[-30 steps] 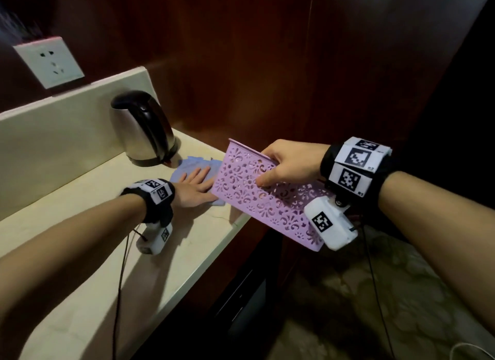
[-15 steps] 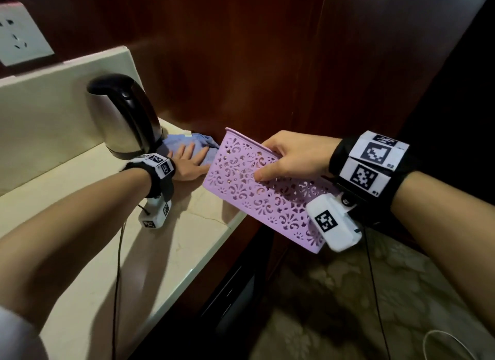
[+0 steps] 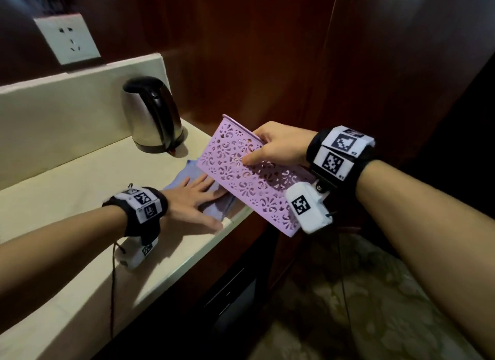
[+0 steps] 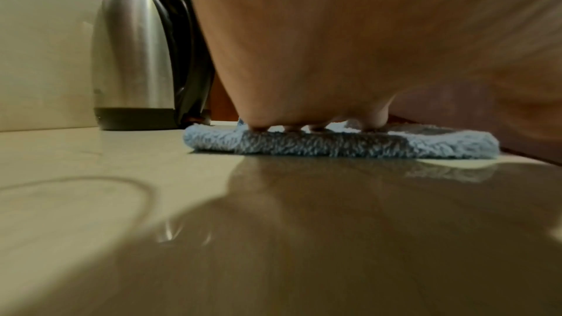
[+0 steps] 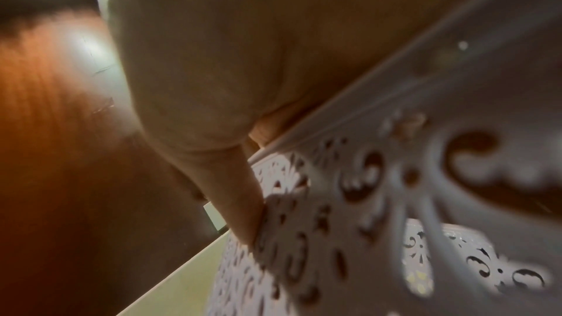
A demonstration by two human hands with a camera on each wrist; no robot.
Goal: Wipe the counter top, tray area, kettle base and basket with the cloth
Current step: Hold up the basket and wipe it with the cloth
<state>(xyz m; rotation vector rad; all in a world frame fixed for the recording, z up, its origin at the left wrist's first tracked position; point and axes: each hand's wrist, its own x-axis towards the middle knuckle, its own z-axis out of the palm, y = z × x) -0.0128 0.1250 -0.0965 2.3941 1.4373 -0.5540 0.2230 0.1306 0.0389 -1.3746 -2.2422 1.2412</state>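
Head view. The left hand [image 3: 192, 199] lay flat with fingers spread on a blue cloth [image 3: 214, 205], pressing it onto the cream counter top [image 3: 80, 188] near the counter's front edge. The right hand [image 3: 278, 145] gripped the rim of a lilac pierced basket [image 3: 249, 183], fingers curled over the upper edge and the thumb against the outer wall. The basket was held tilted in the air, its lower far corner above the cloth and its near end out past the counter edge. A steel kettle [image 3: 152, 113] with a black handle stood upright on its dark base at the back of the counter, apart from the cloth and beside the pale backsplash [image 3: 67, 100]. A white wall socket [image 3: 68, 39] was fixed above the backsplash. Both wrists carried black bands with printed markers.

Left wrist view. The underside of the left hand [image 4: 349, 40] filled the upper frame, and its fingertips [image 4: 258, 126] rested on top of the folded cloth [image 4: 340, 142], which lay flat on the counter top [image 4: 213, 225]. The kettle [image 4: 136, 57] stood behind and to the left, not touching the cloth. A faint ring mark [image 4: 76, 201] showed on the counter surface.

Right wrist view. The picture was blurred. The right hand [image 5: 243, 57] clasped the basket [image 5: 380, 201] at its rim, with one finger lying along the pierced wall.
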